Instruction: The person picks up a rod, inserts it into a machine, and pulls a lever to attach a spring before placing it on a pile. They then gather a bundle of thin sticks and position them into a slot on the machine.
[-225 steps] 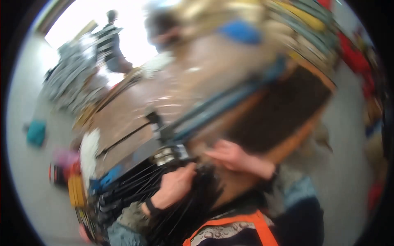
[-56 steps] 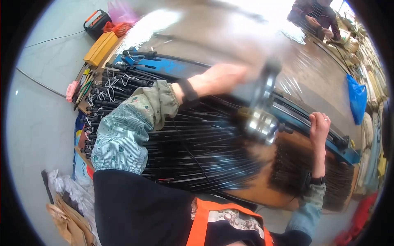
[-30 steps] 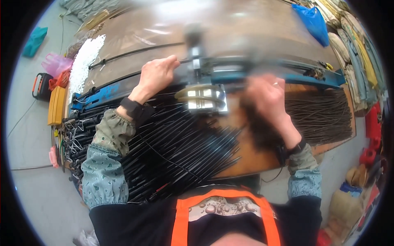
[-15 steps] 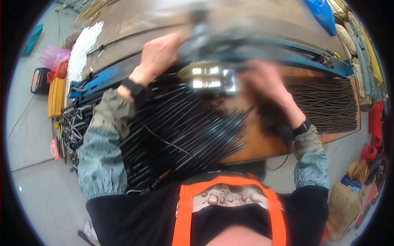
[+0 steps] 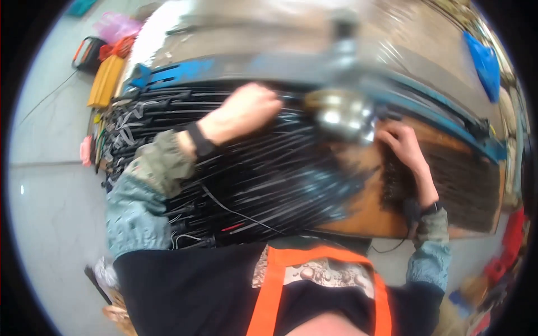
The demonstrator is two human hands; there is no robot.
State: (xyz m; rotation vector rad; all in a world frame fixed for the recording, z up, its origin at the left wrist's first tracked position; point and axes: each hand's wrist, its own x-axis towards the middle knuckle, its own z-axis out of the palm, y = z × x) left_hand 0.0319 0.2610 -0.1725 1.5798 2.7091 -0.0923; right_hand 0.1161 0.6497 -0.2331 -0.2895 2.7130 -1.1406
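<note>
My left hand (image 5: 249,111) is closed over the far edge of a heap of long black rods (image 5: 258,168), left of a shiny rounded metal part (image 5: 339,117). Whatever it grips is hidden. At the right side of that metal part, my right hand (image 5: 404,144) has its fingers curled together. Anything between them is too blurred to make out. The metal part sits below a smeared grey upright piece (image 5: 343,47), close to a long blue bar (image 5: 431,103).
A brown board (image 5: 353,221) lies under the rods and under a dark bundle of thin strands (image 5: 462,179) at the right. A yellow box (image 5: 106,81) and a black case (image 5: 89,55) stand at the far left. A blue bag (image 5: 483,64) hangs at the far right.
The whole view has shifted and turned. My left hand has drawn back from the blurred metal assembly and now lies lower over the rods. My right hand stays beside the metal part, fingers clearer.
</note>
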